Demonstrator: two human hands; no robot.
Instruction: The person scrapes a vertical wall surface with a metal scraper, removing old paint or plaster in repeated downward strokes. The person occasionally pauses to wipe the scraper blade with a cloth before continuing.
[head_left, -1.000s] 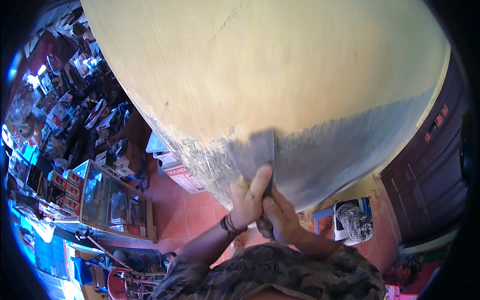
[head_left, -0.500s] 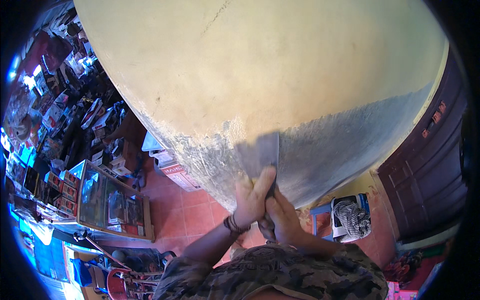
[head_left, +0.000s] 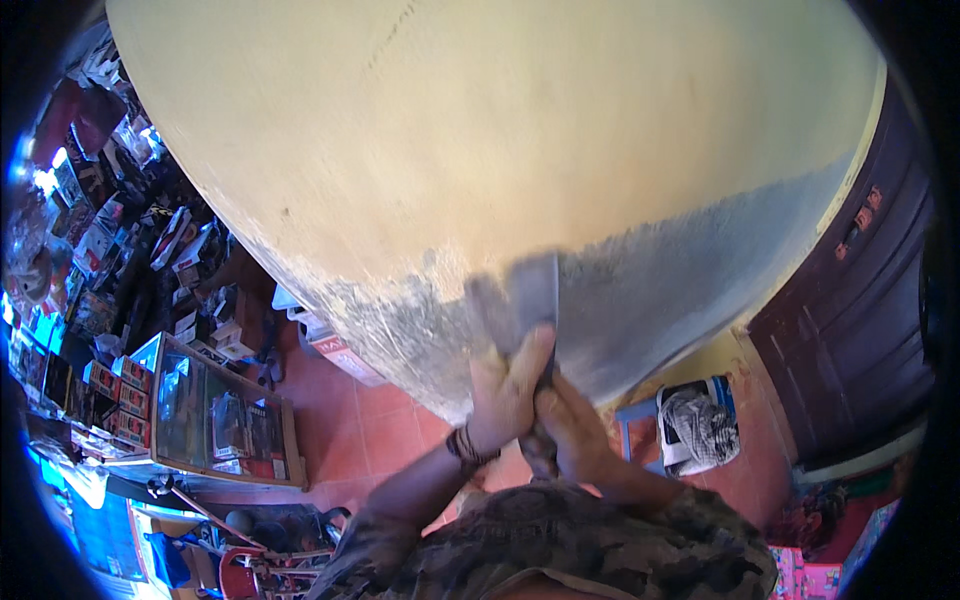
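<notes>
A scraper (head_left: 537, 288) with a broad flat metal blade points up at the wall (head_left: 480, 140), its tip over the border between cream paint and the rough grey patch (head_left: 650, 285). My right hand (head_left: 578, 435) is closed around its dark handle. My left hand (head_left: 503, 400), with bands at the wrist, is closed beside it, the thumb laid along the scraper near the blade's base. Left of the blade shows a second grey, blade-like shape, blurred; I cannot tell whether it is another blade or a shadow. My fingers partly hide the handle.
A glass display case (head_left: 215, 410) and crowded shelves of goods stand at left. A box (head_left: 345, 357) sits by the wall's foot. At right are a blue stool (head_left: 640, 435), a bundled checked cloth (head_left: 700, 430) and a dark door (head_left: 850, 320). The floor is red tile (head_left: 385, 430).
The wall and surroundings have shifted a little left in view. My hands keep the same grip, with the blade slightly higher in the picture.
</notes>
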